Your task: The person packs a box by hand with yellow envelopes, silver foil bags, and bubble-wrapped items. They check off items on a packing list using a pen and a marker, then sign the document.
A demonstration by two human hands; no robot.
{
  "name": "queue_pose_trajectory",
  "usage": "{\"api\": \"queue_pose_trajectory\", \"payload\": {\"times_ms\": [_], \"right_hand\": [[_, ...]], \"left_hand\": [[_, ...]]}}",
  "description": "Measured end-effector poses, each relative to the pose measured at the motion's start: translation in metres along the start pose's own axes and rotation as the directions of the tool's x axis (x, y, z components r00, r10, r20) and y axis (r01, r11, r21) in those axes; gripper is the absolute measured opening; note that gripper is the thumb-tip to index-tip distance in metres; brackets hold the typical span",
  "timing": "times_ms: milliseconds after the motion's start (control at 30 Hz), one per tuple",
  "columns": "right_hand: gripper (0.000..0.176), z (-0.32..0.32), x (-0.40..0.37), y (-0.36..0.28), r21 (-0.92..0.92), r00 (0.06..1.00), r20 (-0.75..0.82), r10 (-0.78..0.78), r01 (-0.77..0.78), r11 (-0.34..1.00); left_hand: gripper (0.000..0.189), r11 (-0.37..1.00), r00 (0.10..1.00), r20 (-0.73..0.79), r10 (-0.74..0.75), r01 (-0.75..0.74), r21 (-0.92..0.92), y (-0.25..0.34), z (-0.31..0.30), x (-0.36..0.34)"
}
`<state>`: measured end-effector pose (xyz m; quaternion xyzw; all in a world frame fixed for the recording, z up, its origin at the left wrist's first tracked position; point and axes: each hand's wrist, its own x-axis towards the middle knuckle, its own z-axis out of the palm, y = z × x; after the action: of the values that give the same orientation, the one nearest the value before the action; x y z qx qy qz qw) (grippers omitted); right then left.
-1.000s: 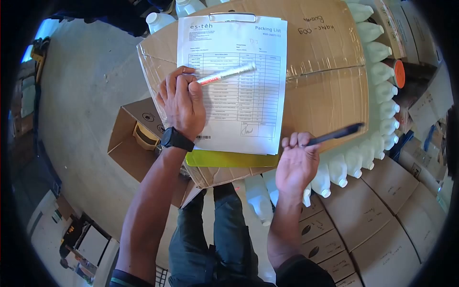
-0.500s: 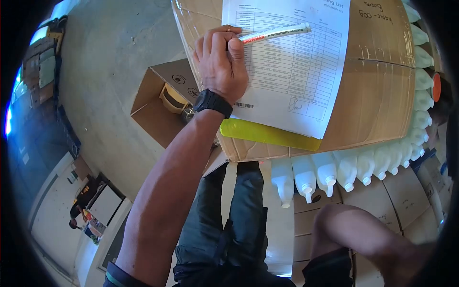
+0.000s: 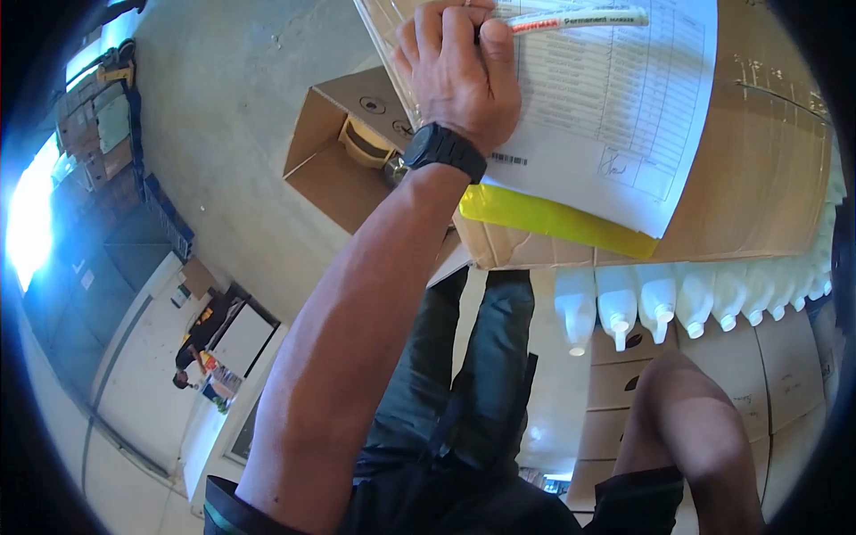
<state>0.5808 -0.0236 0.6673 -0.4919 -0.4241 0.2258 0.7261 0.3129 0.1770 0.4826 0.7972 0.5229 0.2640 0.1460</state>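
Note:
Near the top of the head view, my left hand (image 3: 464, 80) rests palm down at the left edge of a printed list (image 3: 615, 116). Its thumb and curled fingers hold a white permanent marker (image 3: 588, 20), which points right across the sheet. A black watch (image 3: 446, 153) is on that wrist. Under the paper's lower edge a yellow-green folder or sheet (image 3: 557, 219) sticks out. Both lie on a large taped cardboard box (image 3: 758, 187). My right arm (image 3: 691, 401) shows only around the bent elbow at the lower right; its hand is out of view.
White plastic jugs (image 3: 617, 299) line the box's near side and curve round its right. Cartons (image 3: 740, 366) stand below them. An open carton (image 3: 316, 156) with a yellow-black item sits left of my wrist. A person (image 3: 201, 343) is at a distant counter, lower left.
The camera view has shifted, so the left hand, marker and paper appear higher and further right. The marker is still held. The right elbow's outline has changed.

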Motion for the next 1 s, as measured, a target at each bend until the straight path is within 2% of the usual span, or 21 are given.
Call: {"api": "queue_pose_trajectory", "payload": {"times_ms": [133, 233, 300, 367, 633, 700, 833, 867, 1000], "right_hand": [[0.026, 0.001, 0.002, 0.001, -0.015, 1.000, -0.002, 0.029, -0.029, 0.999], [0.026, 0.001, 0.000, 0.002, -0.024, 1.000, -0.002, 0.019, -0.019, 1.000], [0.027, 0.002, -0.002, 0.003, -0.018, 1.000, -0.007, 0.014, -0.014, 1.000], [0.027, 0.001, -0.003, -0.003, -0.044, 1.000, 0.000, 0.024, -0.024, 0.999], [0.029, 0.000, -0.005, -0.001, -0.054, 0.999, -0.035, -0.002, 0.000, 0.999], [0.029, 0.002, -0.008, 0.001, -0.048, 1.000, -0.008, 0.001, -0.001, 0.999], [0.030, 0.002, -0.007, 0.003, -0.063, 1.000, 0.004, 0.004, -0.004, 0.998], [0.031, 0.001, -0.008, 0.003, -0.059, 1.000, 0.005, -0.001, 0.001, 0.998], [0.032, 0.002, -0.009, -0.003, -0.081, 1.000, 0.017, -0.024, 0.025, 0.996]], "left_hand": [[0.029, 0.999, 0.999, -0.031, 0.041, -0.040, 0.020, -0.001, 0.005, -0.002], [0.026, 0.998, 0.997, -0.083, -0.005, 0.000, -0.055, -0.011, 0.012, -0.007], [0.028, 1.000, 0.998, -0.064, 0.010, -0.010, -0.005, -0.015, 0.011, -0.008], [0.030, 0.998, 0.998, -0.057, 0.018, -0.021, -0.053, -0.011, 0.012, -0.008], [0.032, 1.000, 0.998, -0.060, -0.005, 0.005, -0.011, -0.008, 0.008, -0.004], [0.023, 1.000, 0.999, -0.040, 0.015, -0.015, 0.004, -0.010, 0.009, -0.007], [0.024, 1.000, 0.998, -0.057, 0.018, -0.019, -0.016, -0.012, 0.012, -0.009], [0.035, 1.000, 0.998, -0.064, 0.015, -0.014, 0.018, -0.011, 0.011, -0.009], [0.033, 0.999, 0.997, -0.053, 0.047, -0.047, 0.014, -0.013, 0.015, -0.006]]}}
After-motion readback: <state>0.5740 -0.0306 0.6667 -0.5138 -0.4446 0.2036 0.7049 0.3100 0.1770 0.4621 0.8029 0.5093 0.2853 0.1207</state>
